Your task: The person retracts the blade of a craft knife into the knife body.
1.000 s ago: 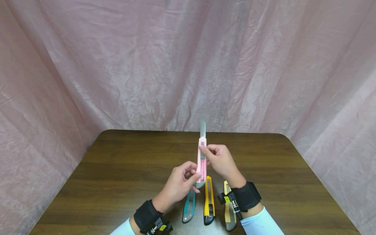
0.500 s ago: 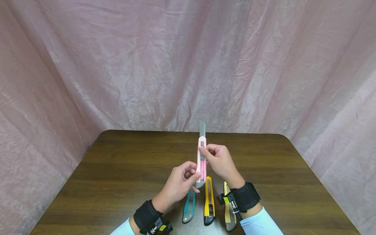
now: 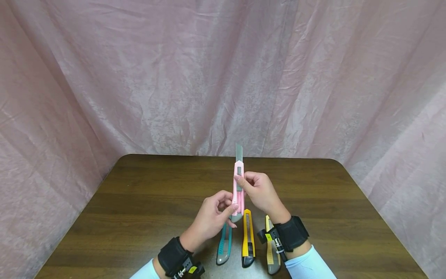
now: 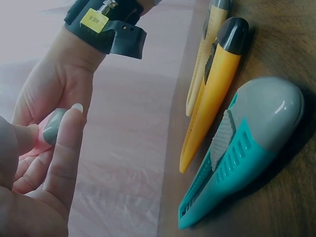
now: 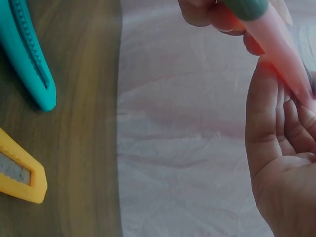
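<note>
A pink utility knife is held up over the table, its blade extended and pointing away from me. My left hand pinches its grey butt end between thumb and fingers. Higher on the body, my right hand grips it with the thumb on the grey slider. In the left wrist view the grey end cap shows between the left fingers. The right wrist view has the pink body lying across the right fingers; the blade is out of that frame.
On the table lie a teal utility knife, a yellow one with a black end, and a pale yellow and grey one partly behind the right wrist strap. A pink curtain hangs behind the table.
Both hands and the pink utility knife have shifted very slightly left. The blade stays extended, its tip marginally lower in view. The knives on the table have not moved.
</note>
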The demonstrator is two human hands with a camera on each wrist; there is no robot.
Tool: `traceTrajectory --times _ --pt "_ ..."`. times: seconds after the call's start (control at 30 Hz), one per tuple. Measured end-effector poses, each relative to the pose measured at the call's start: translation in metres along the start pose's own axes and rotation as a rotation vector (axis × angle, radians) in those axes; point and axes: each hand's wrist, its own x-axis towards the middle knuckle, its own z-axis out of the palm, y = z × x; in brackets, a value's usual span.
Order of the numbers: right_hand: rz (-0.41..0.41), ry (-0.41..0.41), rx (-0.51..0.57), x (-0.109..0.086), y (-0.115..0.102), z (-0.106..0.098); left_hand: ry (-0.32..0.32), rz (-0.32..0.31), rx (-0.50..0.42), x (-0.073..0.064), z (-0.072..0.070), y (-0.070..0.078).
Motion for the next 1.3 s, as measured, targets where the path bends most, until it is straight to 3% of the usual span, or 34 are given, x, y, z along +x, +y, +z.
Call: traceTrajectory --times 0.23,0.47,0.6,0.77,0.97,1.3 --pt "0.035 -0.028 0.040 0.000 0.004 -0.001 0.008 -0.006 0.017 0.000 0.000 0.004" --pt "-0.007 -0.019 0.013 0.000 0.005 0.000 0.004 0.012 0.010 -0.004 0.001 0.029" --pt "-0.021 -0.013 0.009 0.000 0.004 0.001 0.000 0.000 0.013 -0.004 0.001 0.035" --pt "-0.007 -0.033 0.034 0.000 0.004 0.000 -0.003 0.005 0.018 -0.005 0.000 0.036" --pt "0.035 -0.115 0.103 0.001 0.007 -0.002 -0.003 0.019 0.012 -0.005 0.000 0.035" --pt "-0.053 -0.087 0.065 0.000 0.007 -0.002 -0.003 0.039 -0.006 -0.005 0.001 0.035"
